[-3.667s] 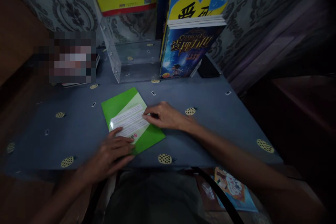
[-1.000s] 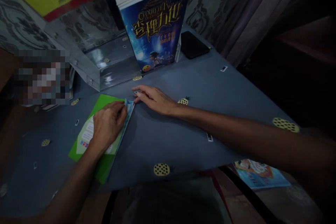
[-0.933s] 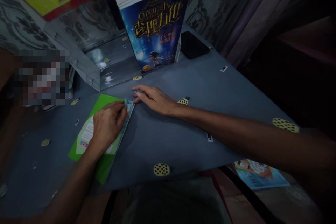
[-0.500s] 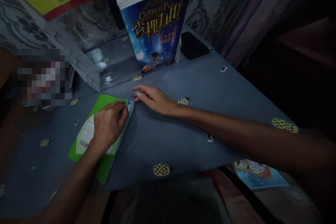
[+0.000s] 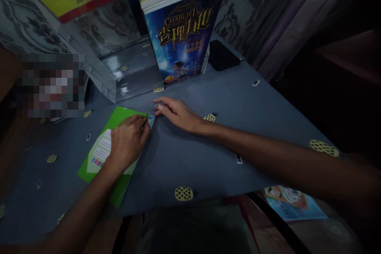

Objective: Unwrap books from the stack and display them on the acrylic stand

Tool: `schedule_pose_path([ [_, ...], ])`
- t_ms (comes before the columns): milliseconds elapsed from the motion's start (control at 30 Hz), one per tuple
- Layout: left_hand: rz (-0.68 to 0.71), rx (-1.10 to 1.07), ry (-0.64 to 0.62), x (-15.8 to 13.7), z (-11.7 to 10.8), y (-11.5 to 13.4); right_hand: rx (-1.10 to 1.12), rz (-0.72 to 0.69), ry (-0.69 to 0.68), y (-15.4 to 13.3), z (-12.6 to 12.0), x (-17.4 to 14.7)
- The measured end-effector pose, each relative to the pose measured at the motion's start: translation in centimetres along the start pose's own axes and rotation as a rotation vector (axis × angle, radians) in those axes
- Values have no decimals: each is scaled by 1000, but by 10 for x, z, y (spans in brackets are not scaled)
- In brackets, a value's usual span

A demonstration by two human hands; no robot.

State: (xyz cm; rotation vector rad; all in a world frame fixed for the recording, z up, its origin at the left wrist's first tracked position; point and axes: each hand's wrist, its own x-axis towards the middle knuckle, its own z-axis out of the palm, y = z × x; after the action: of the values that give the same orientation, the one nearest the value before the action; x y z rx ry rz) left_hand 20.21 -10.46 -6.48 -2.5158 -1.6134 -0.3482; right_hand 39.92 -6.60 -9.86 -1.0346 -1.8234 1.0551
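Green-covered book (image 5: pixel 101 149) is laid on the tabletop (image 5: pixel 202 162), long axis slanting far-right to near-left, beneath the curled left hand (image 5: pixel 127 137), grip unclear; the loosely spread, empty right hand (image 5: pixel 178 115) is placed beside the far-right corner.

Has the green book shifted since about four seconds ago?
Yes: the green book has moved left in view and turned, judged against the pineapple print at its lower right; the gap between them has widened.

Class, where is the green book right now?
In the head view, the green book lies left of centre on the tablecloth, under the left hand and nearer the person than the clear stand.
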Motion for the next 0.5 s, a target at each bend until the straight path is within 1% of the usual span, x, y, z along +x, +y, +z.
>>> schedule_pose_path([
  [133,2,20,9,-1,1,3,30,-14,14,1,0,-1],
  [333,-8,63,-35,-1,1,5,76,-56,47,-1,1,-3],
  [500,-2,95,-26,-2,3,5,9,-123,38,-1,3,-4],
])
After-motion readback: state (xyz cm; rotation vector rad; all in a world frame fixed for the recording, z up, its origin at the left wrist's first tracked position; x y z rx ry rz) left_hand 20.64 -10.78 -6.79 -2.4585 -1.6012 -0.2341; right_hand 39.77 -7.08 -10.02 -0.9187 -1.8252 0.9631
